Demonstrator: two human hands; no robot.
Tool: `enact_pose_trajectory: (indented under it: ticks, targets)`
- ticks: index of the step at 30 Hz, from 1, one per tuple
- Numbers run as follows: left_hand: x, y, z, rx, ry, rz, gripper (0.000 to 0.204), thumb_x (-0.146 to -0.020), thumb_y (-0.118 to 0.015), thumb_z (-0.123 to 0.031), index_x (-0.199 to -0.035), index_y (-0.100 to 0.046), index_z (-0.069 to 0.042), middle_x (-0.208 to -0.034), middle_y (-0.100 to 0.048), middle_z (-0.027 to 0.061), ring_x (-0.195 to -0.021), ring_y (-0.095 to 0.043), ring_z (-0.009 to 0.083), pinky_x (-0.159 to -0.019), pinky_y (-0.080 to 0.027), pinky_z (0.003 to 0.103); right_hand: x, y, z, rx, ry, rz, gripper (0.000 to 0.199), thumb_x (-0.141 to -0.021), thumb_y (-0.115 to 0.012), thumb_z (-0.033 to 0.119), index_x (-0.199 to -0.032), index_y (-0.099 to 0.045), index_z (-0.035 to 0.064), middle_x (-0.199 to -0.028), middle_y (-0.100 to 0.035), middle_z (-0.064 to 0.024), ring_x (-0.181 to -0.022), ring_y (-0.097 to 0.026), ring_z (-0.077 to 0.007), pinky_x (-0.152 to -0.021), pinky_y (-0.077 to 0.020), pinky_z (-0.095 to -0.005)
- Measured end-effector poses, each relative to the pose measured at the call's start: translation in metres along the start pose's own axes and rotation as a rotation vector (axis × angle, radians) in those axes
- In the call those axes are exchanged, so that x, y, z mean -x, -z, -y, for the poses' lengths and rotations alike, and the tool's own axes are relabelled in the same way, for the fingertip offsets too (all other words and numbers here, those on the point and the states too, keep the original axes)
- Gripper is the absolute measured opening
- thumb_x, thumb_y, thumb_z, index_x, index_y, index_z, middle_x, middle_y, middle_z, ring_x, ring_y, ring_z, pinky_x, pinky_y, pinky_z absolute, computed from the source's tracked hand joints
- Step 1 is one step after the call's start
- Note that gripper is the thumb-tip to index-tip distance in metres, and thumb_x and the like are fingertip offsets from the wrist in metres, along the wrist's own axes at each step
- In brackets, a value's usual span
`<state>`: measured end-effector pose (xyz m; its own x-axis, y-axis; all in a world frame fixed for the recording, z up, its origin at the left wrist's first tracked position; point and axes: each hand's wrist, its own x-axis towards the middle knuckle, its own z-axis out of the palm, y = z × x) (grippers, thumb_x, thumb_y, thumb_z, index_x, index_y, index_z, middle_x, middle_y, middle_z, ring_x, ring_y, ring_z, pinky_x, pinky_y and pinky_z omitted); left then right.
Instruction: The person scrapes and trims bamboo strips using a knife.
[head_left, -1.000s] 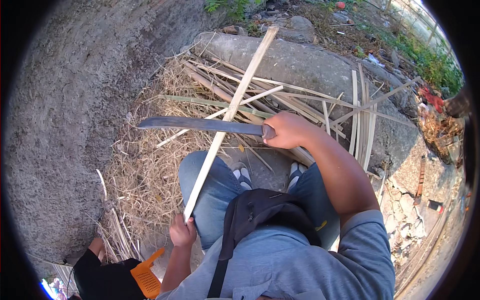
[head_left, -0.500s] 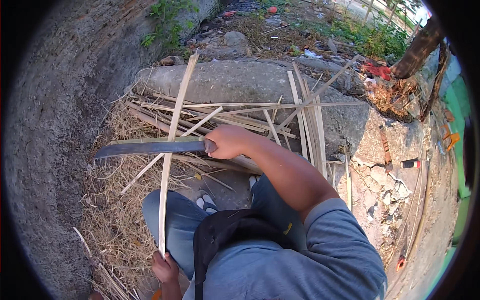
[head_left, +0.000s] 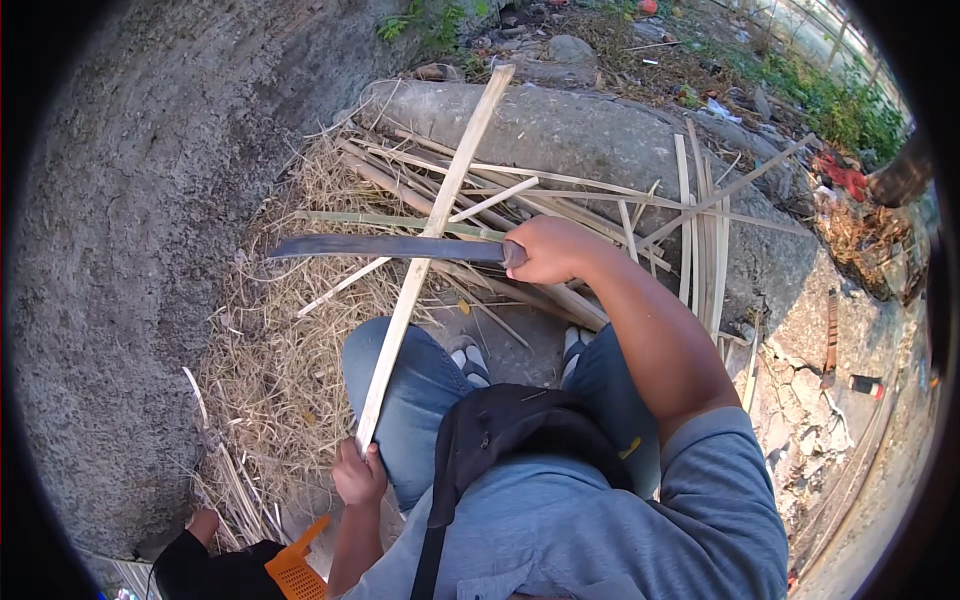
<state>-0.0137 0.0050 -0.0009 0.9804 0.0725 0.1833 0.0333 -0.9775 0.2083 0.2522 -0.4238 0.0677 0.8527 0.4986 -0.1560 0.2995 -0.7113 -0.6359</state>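
Observation:
My left hand (head_left: 360, 474) is closed round the near end of a long pale bamboo strip (head_left: 395, 340). The strip slants up past my left knee, its far end over the stone slab. My right hand (head_left: 545, 248) grips the handle of a machete (head_left: 370, 247), its dark blade pointing left. The blade crosses over the strip above its middle; whether the two touch, I cannot tell. A greenish bamboo strip (head_left: 390, 219) lies just beyond the blade.
More split strips (head_left: 700, 230) rest on the stone slab (head_left: 590, 125). Dry shavings (head_left: 270, 390) cover the ground beside the rough wall (head_left: 130, 250). An orange perforated seat (head_left: 298, 570) and another person's dark clothing (head_left: 210, 575) are at lower left. A sheathed-looking tool (head_left: 831, 335) lies at right.
The view has swung left, so the scene sits farther right, and the orange seat and dark clothing now show more. The bamboo strip leans more to the right. Both hands keep their holds.

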Motion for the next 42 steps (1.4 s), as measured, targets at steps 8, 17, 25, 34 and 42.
enact_pose_trajectory:
  ticks: [8, 17, 25, 34, 42]
  targets:
    - [0.0, 0.001, 0.009, 0.065, 0.008, 0.074, 0.054, -0.101, -0.049, -0.051, -0.099, -0.055, 0.002, -0.08, -0.06, 0.0263, -0.073, -0.06, 0.0511, -0.063, -0.046, 0.058, 0.015, -0.01, 0.027, 0.118, 0.028, 0.039, 0.027, -0.077, -0.07, 0.027, -0.101, -0.074, 0.0137, -0.094, -0.073, -0.0134, -0.092, -0.07, -0.0361, -0.077, -0.054, -0.0477]
    - [-0.008, -0.003, 0.002, 0.013, -0.023, -0.002, 0.043, -0.103, -0.05, -0.042, -0.093, -0.054, 0.0, -0.073, -0.057, 0.0248, -0.067, -0.057, 0.0492, -0.06, -0.044, 0.056, 0.007, 0.002, 0.0, 0.054, -0.025, -0.032, 0.024, -0.079, -0.073, 0.03, -0.097, -0.073, 0.0147, -0.092, -0.073, -0.0115, -0.091, -0.07, -0.0359, -0.076, -0.0535, -0.0477]
    - [-0.001, 0.031, 0.007, 0.138, -0.017, 0.166, 0.052, -0.103, -0.048, -0.05, -0.094, -0.057, 0.001, -0.076, -0.059, 0.0248, -0.07, -0.059, 0.0489, -0.061, -0.046, 0.055, 0.02, 0.004, 0.026, 0.175, 0.013, 0.018, 0.024, -0.076, -0.071, 0.028, -0.095, -0.072, 0.0129, -0.09, -0.072, -0.0126, -0.09, -0.069, -0.0361, -0.077, -0.0528, -0.0493]
    - [0.017, 0.03, -0.004, 0.163, 0.006, 0.254, 0.05, -0.104, -0.047, -0.047, -0.087, -0.054, 0.0, -0.075, -0.058, 0.0253, -0.072, -0.059, 0.0503, -0.063, -0.045, 0.056, 0.014, 0.012, -0.007, 0.002, -0.068, 0.039, 0.028, -0.079, -0.071, 0.028, -0.102, -0.073, 0.0132, -0.097, -0.073, -0.0139, -0.095, -0.069, -0.0351, -0.079, -0.0529, -0.0473]
    - [0.017, 0.028, -0.003, 0.174, 0.007, 0.267, 0.051, -0.105, -0.046, -0.046, -0.086, -0.053, 0.0, -0.074, -0.057, 0.0254, -0.071, -0.058, 0.0502, -0.063, -0.044, 0.056, 0.025, -0.002, 0.02, 0.053, -0.018, 0.034, 0.023, -0.078, -0.069, 0.026, -0.098, -0.073, 0.0138, -0.093, -0.073, -0.0133, -0.092, -0.07, -0.0358, -0.079, -0.0534, -0.0469]
